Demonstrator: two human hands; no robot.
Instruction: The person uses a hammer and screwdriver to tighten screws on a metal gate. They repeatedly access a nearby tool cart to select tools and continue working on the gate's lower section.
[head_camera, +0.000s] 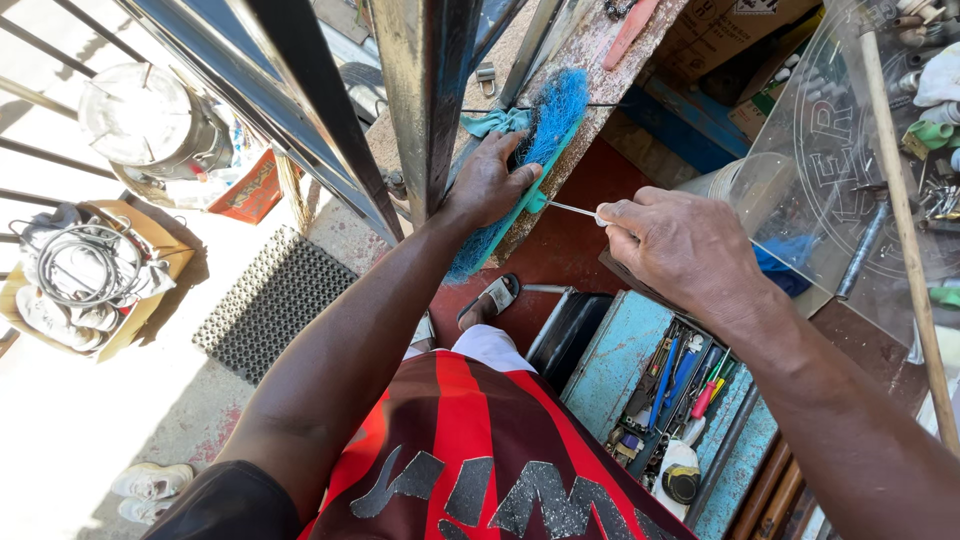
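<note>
just above the middle of the frame, the left hand (492, 182) presses flat, fingers spread, on a blue brush (540, 150) lying along a worn plank (590, 60). the right hand (680, 245), right of centre, is closed around a thin metal tool (572, 209) whose tip meets the brush's green edge. below it, lower right, sits an open blue toolbox (625, 360) with screwdrivers inside. a dark metal post (425, 90) rises at top centre. a rubber mat (272, 300) lies at left, white shoes (150, 485) in the lower left corner.
</note>
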